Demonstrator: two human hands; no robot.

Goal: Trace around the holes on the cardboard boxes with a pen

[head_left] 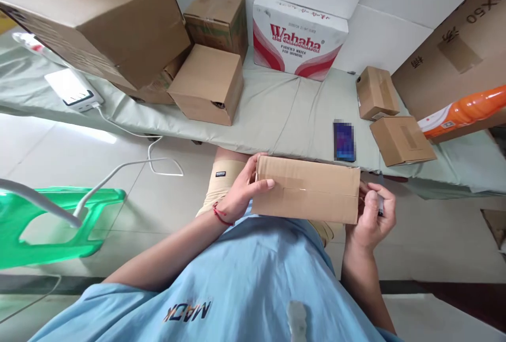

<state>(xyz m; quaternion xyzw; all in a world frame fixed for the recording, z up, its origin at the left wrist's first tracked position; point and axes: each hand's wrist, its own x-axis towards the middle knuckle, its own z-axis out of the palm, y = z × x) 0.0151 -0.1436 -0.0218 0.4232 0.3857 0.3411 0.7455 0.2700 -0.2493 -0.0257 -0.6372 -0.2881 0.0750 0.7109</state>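
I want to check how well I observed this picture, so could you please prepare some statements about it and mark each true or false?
1. The left hand grips the left end of a cardboard box. True.
2. Only the left hand holds something. False: the right hand holds a small object, mostly hidden.
3. Both wrists are bare. False: a red bracelet is on the left wrist.
4. A green stool is at the person's left. True.
5. A Wahaha carton is white and red. True.
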